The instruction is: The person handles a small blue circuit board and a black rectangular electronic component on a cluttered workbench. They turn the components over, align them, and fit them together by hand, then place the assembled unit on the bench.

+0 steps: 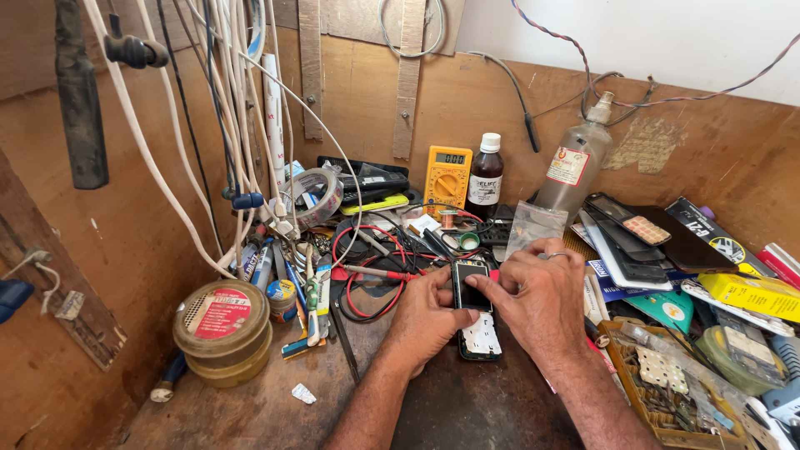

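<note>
Both hands hold a small black phone [472, 288] upright over the workbench. My left hand [425, 319] grips its left edge with thumb and fingers. My right hand [537, 296], with a ring on one finger, pinches its right edge and top. Under the phone lies a second phone part with a white keypad [481, 337], flat on the dark bench surface [467, 408]. Red and black probe leads [367, 273] curl just left of my left hand.
A yellow multimeter [447, 176], a dark brown bottle [485, 178] and a clear spray bottle [575, 162] stand at the back. A round tin [222, 330] sits left. Phone screens, boxes and a parts tray [667, 392] crowd the right. White cables [233, 108] hang at left.
</note>
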